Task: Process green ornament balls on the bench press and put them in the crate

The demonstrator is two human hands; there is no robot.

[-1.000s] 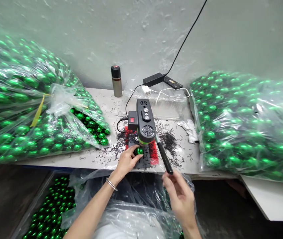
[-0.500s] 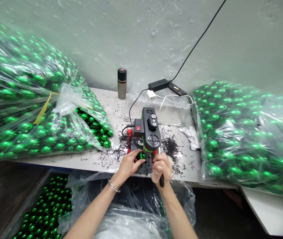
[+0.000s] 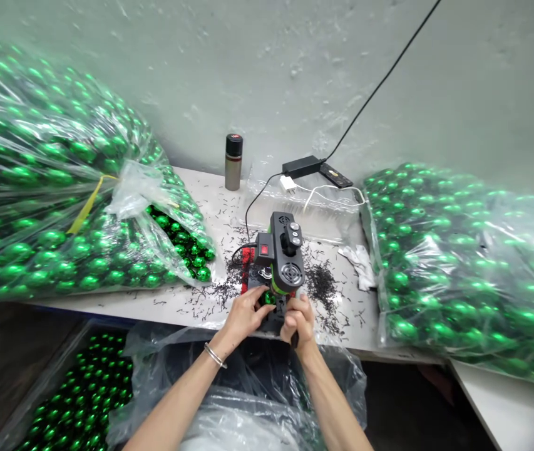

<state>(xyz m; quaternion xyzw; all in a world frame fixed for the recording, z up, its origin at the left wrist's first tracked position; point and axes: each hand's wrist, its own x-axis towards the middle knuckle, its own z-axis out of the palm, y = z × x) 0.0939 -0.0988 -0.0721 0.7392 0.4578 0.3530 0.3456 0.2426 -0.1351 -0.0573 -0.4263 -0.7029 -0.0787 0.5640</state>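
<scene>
A small black machine (image 3: pixel 286 250) with a red switch stands on the white table. Under its head sits a shiny green ball (image 3: pixel 270 298), partly hidden by fingers. My left hand (image 3: pixel 246 313), with a silver bangle at the wrist, pinches this ball between thumb and fingers. Close by on the right, my right hand (image 3: pixel 299 319) is closed around a black handle (image 3: pixel 295 339), which shows below the fingers. Small black scraps (image 3: pixel 322 283) lie on both sides of the machine.
Large clear bags of green balls stand left (image 3: pixel 51 244) and right (image 3: pixel 464 269). Behind the machine are a bottle (image 3: pixel 233 163), a black adapter (image 3: pixel 302 166) and cables. A white glove (image 3: pixel 359 266) lies right. Below the table edge is an open bag of green balls (image 3: pixel 83 388).
My right hand has moved slightly left, closer to the machine, and the black handle shows less below it. My left hand stays at the ball. The whole view has shifted slightly.
</scene>
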